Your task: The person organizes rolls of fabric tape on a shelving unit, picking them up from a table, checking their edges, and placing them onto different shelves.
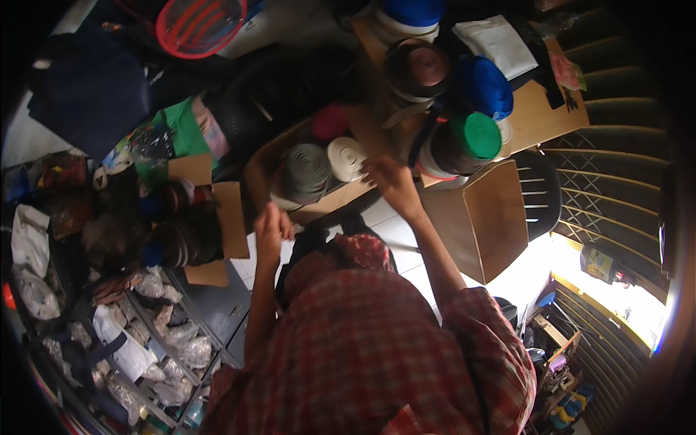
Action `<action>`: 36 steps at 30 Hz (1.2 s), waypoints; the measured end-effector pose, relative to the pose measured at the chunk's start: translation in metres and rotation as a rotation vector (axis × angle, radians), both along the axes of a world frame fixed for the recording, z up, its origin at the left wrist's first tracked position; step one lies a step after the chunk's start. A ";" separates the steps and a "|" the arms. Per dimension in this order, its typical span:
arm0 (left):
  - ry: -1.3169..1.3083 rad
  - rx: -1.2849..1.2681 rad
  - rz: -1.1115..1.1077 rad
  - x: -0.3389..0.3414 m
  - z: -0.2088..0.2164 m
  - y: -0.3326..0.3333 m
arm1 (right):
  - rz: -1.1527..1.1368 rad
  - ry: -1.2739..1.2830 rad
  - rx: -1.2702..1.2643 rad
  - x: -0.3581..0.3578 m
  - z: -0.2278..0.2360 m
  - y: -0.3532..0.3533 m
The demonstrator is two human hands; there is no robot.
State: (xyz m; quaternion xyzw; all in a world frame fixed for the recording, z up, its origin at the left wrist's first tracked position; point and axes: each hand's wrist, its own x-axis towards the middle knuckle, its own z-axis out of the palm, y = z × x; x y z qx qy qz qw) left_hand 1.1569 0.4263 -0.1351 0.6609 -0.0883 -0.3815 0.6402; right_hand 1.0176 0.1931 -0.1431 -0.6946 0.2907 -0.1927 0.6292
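Observation:
An open cardboard box [330,206] stands in front of me with rolls of webbing in it. A grey roll [306,168] sits to the left, a white roll [346,158] to the right, and something dark pink [330,122] lies behind them. My left hand [272,225] is by the box's near left corner, its fingers curled together; whether anything is between them is hidden. My right hand [391,183] is over the right side of the box, with bent, slightly parted fingers beside the white roll. No grip on the roll is visible there.
A wooden table [547,119] at the far right bears blue, brown and green rolls [478,135]. Another open cardboard box [500,217] stands right, before a black chair [547,188]. At left are a box of dark rolls [230,217] and shelves of plastic-wrapped items [192,351]. A red basket [201,51] stands far off.

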 end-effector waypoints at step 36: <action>0.117 0.028 0.016 0.003 -0.050 0.013 | -0.739 0.571 -0.639 -0.109 0.021 -0.259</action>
